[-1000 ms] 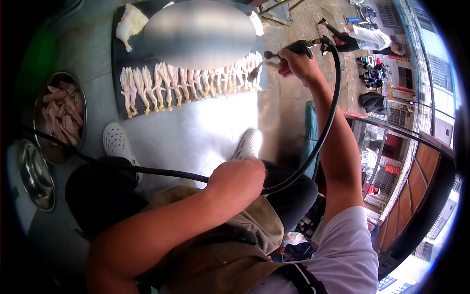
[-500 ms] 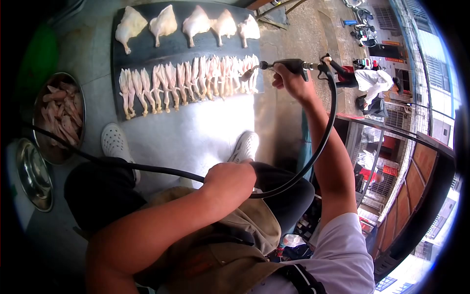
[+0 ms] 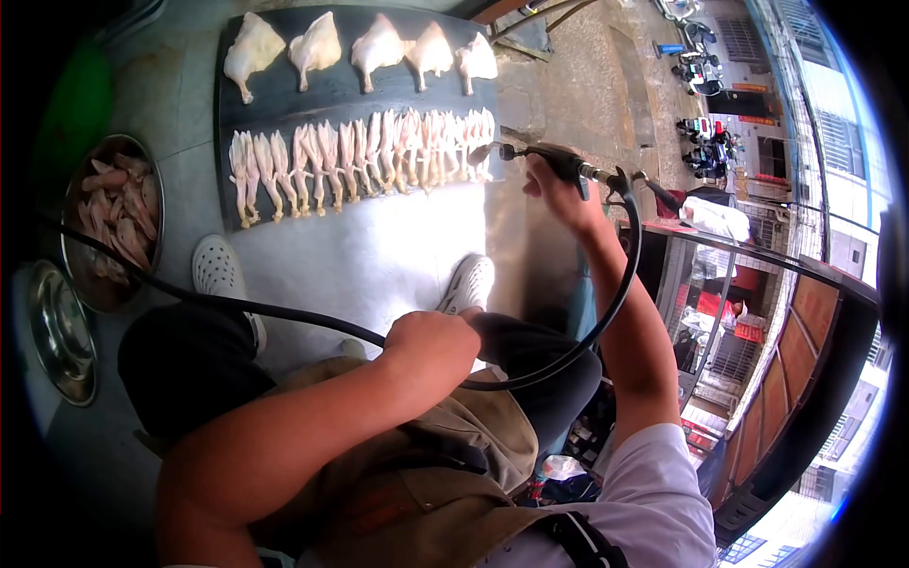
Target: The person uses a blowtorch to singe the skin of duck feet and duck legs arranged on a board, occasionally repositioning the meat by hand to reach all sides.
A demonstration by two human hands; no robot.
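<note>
A black torch with a metal nozzle is gripped in my right hand, its tip at the right end of a row of pale poultry feet. The feet lie side by side on a dark board. Above them on the same board are several pale leg pieces. A black hose curves down from the torch to my left hand, which is closed around it over my lap. No flame can be made out.
At the left stand a metal bowl of meat pieces and an empty metal basin. My white shoes rest on the floor below the board. A person in white and parked motorbikes show at the right.
My right hand and the torch have shifted slightly left and down, and the torch is tilted more. The person in the street has moved down in the view.
</note>
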